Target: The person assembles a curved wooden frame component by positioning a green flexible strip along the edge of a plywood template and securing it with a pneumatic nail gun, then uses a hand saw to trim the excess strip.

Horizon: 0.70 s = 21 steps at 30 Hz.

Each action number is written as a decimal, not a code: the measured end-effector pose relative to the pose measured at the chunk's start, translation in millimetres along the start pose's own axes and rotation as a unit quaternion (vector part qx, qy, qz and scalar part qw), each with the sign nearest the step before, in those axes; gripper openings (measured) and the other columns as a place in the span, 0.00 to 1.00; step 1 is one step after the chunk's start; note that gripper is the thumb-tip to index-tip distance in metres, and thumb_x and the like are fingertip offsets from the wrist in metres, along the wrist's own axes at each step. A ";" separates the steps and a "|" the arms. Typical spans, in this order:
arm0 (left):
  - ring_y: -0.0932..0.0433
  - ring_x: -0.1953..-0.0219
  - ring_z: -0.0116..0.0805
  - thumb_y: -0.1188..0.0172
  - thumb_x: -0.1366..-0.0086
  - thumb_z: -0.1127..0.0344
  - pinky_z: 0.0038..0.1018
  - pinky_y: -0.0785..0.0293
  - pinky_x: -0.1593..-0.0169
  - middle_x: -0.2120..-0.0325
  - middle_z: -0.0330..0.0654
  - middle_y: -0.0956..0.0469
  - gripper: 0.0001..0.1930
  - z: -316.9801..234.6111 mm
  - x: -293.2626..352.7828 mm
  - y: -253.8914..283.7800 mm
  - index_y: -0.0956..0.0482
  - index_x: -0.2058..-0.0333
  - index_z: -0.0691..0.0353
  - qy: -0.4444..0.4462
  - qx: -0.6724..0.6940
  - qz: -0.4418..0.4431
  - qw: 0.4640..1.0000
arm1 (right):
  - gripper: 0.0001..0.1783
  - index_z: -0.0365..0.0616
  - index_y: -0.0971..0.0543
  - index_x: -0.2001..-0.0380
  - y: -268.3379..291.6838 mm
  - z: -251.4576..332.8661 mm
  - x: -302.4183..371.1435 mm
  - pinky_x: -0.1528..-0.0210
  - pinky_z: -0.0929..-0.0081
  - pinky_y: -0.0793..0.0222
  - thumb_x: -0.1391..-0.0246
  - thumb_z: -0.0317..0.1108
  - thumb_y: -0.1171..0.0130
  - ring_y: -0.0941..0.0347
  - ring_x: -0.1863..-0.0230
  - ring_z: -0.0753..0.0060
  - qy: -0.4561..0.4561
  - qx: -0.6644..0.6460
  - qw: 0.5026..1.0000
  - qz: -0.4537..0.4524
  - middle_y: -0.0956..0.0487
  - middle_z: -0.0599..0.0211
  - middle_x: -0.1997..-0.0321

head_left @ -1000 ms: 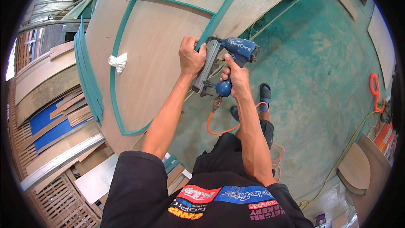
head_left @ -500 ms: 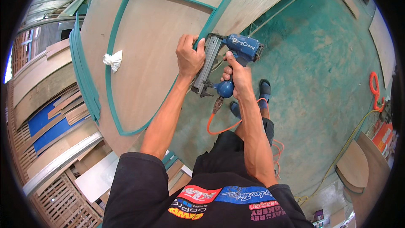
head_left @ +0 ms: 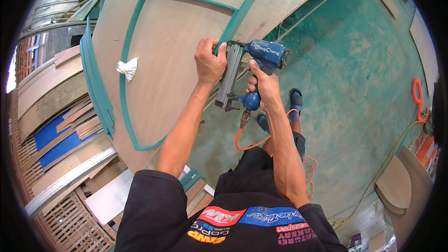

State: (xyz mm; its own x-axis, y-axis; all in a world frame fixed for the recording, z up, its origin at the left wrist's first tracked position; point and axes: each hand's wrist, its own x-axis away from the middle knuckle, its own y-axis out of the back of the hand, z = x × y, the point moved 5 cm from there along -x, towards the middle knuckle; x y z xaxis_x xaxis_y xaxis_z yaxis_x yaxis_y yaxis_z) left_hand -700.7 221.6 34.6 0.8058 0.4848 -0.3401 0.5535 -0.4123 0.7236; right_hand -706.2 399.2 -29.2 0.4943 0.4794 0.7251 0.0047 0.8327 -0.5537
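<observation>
My right hand (head_left: 265, 84) grips the handle of a blue pneumatic nail gun (head_left: 266, 50). An orange air hose (head_left: 238, 139) hangs from the coupling below the handle. The gun's nose lies against the edge of a green wooden strip (head_left: 247, 7), right beside my left thumb. My left hand (head_left: 210, 64) is closed around that strip, with the fingertips partly hidden behind it. The strip runs along the edge of a large plywood panel (head_left: 168, 42), which carries further green strips, one curved and one crosswise. A crumpled white bag (head_left: 127, 68) sits on the curved strip.
Several loose green strips (head_left: 95, 79) lean at the panel's left. Stacked boards (head_left: 51, 88) and a slatted pallet (head_left: 70, 224) fill the far left. On the right, a coiled orange hose (head_left: 416, 91) and cut board pieces (head_left: 394, 179) lie along the green-stained floor (head_left: 354, 88).
The nail gun has tilted slightly, its nose moving a little down along the strip and its lower end shifting right. My left hand keeps its grip on the strip.
</observation>
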 end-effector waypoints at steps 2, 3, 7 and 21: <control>0.23 0.68 0.50 0.34 0.37 0.71 0.42 0.28 0.64 0.71 0.50 0.24 0.06 -0.6 -1.2 1.2 0.22 0.67 0.68 0.012 0.014 0.004 1.000 | 0.17 0.44 0.22 0.62 1.6 2.8 0.1 0.79 0.75 0.34 0.37 0.46 0.32 0.37 0.85 0.81 -0.002 0.001 1.000 0.004 0.34 0.79 0.83; 0.23 0.68 0.50 0.35 0.36 0.71 0.42 0.28 0.63 0.71 0.50 0.24 0.06 -0.8 -1.1 1.7 0.22 0.67 0.68 0.007 0.004 0.006 1.000 | 0.17 0.44 0.22 0.62 2.3 4.4 0.1 0.79 0.74 0.34 0.37 0.46 0.32 0.36 0.84 0.80 -0.001 0.001 1.000 0.010 0.33 0.79 0.83; 0.24 0.69 0.47 0.36 0.33 0.68 0.39 0.28 0.64 0.71 0.48 0.24 0.08 7.3 3.8 8.1 0.21 0.67 0.67 -0.035 -0.048 0.000 0.998 | 0.16 0.44 0.22 0.66 -0.1 7.7 -0.5 0.80 0.74 0.33 0.39 0.45 0.30 0.33 0.84 0.79 0.019 -0.022 0.999 0.020 0.29 0.76 0.82; 0.20 0.64 0.49 0.35 0.34 0.71 0.41 0.24 0.60 0.65 0.50 0.21 0.22 -20.6 -32.5 -27.8 0.22 0.41 0.65 -0.074 -0.121 0.018 0.990 | 0.17 0.45 0.24 0.68 -4.9 54.9 -29.4 0.81 0.74 0.33 0.39 0.46 0.30 0.32 0.85 0.78 0.047 -0.002 0.999 -0.006 0.29 0.75 0.82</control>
State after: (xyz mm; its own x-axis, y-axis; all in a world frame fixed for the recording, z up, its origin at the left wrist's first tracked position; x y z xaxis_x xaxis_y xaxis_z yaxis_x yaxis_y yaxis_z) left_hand -746.6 233.2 37.9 0.8557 0.3482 -0.3828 0.4720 -0.2221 0.8532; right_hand -768.5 396.2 -25.3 0.5731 0.4416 0.6903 0.0144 0.8368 -0.5473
